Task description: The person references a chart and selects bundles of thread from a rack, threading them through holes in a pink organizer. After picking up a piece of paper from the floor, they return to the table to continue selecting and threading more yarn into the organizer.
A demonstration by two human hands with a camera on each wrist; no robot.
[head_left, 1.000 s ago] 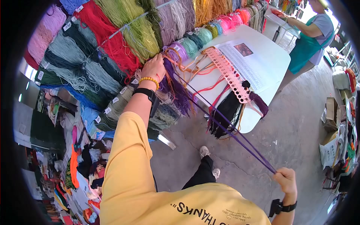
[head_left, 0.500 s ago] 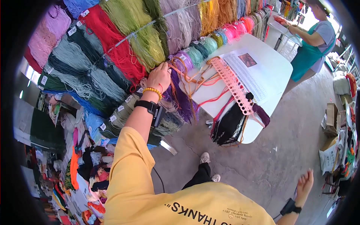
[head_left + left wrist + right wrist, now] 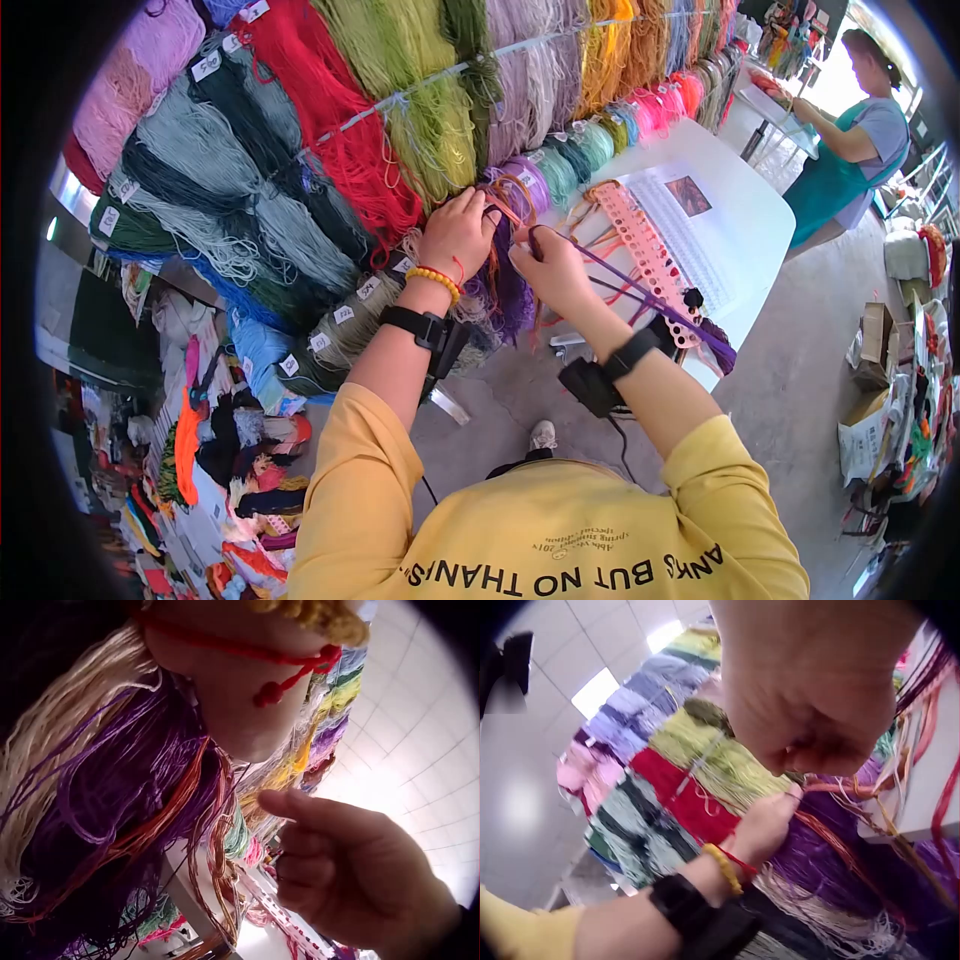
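Observation:
My left hand (image 3: pixel 455 240) grips the upper end of a purple yarn hank (image 3: pixel 515 300) at the rack's edge; its fingertips are partly hidden by strands. Close beside it, my right hand (image 3: pixel 557 275) is curled, thumb against index finger. From these fingers a long purple strand (image 3: pixel 645 295) trails rightward over the table. Orange-brown strands (image 3: pixel 169 814) lie across the purple hank in the left wrist view, with cream yarn (image 3: pixel 45 735) next to it. A pink punched thread card (image 3: pixel 640 250), with threads tied through its holes, lies on the white table (image 3: pixel 755 205).
A rack of coloured yarn hanks (image 3: pixel 330 120) with number tags rises at the left and back. A printed sheet (image 3: pixel 685 200) lies beside the card. At the far right a person in a green apron (image 3: pixel 845 170) stands at another table. Cardboard boxes (image 3: pixel 875 345) line the right side.
My right hand held the purple strands stretched out at lower right, then opened there, and has now come up beside my left hand. The left hand keeps its grip at the rack's edge.

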